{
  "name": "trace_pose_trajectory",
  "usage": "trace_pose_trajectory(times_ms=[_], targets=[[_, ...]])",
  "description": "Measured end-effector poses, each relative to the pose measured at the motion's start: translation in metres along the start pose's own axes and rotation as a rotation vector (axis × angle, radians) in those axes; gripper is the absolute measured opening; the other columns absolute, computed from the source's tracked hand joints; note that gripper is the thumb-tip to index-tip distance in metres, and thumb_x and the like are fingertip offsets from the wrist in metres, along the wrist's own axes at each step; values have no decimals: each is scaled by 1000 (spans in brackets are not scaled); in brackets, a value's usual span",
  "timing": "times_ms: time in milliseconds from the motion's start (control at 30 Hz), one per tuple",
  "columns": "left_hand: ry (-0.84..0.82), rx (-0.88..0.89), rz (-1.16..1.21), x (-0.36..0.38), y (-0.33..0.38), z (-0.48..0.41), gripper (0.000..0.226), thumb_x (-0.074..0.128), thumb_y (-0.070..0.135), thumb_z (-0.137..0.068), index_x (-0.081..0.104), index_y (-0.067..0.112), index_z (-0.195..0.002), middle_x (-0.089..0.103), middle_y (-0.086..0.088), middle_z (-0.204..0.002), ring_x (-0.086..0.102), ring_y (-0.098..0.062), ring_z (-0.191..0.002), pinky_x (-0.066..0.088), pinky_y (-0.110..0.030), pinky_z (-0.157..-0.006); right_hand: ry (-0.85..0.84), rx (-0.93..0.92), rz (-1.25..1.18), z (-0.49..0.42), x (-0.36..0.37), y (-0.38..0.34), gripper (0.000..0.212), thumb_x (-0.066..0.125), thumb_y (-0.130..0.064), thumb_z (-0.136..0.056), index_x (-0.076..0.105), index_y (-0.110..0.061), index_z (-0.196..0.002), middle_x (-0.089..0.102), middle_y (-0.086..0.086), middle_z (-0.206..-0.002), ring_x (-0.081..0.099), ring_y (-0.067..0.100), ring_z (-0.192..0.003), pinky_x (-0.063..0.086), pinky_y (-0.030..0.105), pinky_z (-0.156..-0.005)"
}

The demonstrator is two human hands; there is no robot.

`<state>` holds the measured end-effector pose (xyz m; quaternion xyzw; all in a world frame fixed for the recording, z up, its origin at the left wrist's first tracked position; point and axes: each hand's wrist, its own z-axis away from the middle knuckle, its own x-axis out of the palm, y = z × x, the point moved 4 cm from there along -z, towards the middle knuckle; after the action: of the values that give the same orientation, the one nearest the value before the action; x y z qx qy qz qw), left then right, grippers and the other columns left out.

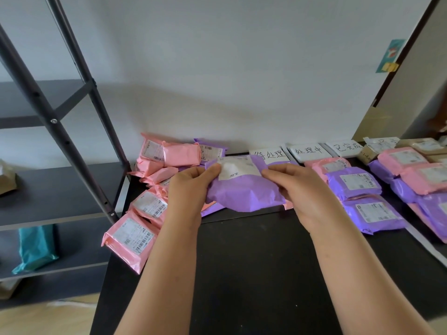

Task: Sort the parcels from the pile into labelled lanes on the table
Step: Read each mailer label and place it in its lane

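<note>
Lane cards along the back edge of the table (254, 274), handwritten in black on white. We read 待处理 (268, 154), 处理中 (308, 151) and 已完成 (346, 147). A fourth card (384, 141) is further right, too cut off to read.

The purple parcel (244, 192) is a soft, wrinkled poly mailer with a white shipping label on the far half of its top face. The print is blurred and faces away from us, so we can't read it.

It sits just in front of the 待处理 card, over the first lane. Edges of a purple and a pink mailer show under it; we can't tell whether it rests on them or is lifted.

The left hand (191, 187) grips the parcel's left end, thumb on top at the label's edge and fingers curled underneath. The right hand (297, 189) mirrors this on the right end, thumb on top by the label and fingers wrapped under. Both forearms reach in from the near edge, palms turned inward.

The pile (147, 209) of mostly pink mailers with barcode labels sits at the table's left side, text too small to read. The 处理中 lane holds one pink mailer, then two purple mailers (362, 199) in a row. The lane to its right (411, 170) holds mixed pink and purple ones.

A dark shelf rack (48, 189) on the left holds a teal parcel (36, 247).
</note>
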<state>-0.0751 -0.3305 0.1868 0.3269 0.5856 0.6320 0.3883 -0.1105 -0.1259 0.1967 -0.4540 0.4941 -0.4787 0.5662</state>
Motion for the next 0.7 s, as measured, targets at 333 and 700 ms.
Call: trace_pose_trajectory(times_ms=[333,700], targets=[[-128,-8,55,6,1,10,18,74,34,-85,73,17,-89,77,6,-86,72,-17,-86,59,-33,-72,-42,-165,171,14,-5,-2,13,71,-19,-90,71,-24,-103,76,-10,-90,71,5,-88,54,26,-75],[-139,86,-2,0,6,17,8,81,23,-80,75,18,-82,77,5,-80,74,-20,-82,61,-39,-77,-30,-211,196,19,-4,-2,15,72,-10,-87,68,-20,-97,74,-13,-89,69,0,-83,49,18,-70]])
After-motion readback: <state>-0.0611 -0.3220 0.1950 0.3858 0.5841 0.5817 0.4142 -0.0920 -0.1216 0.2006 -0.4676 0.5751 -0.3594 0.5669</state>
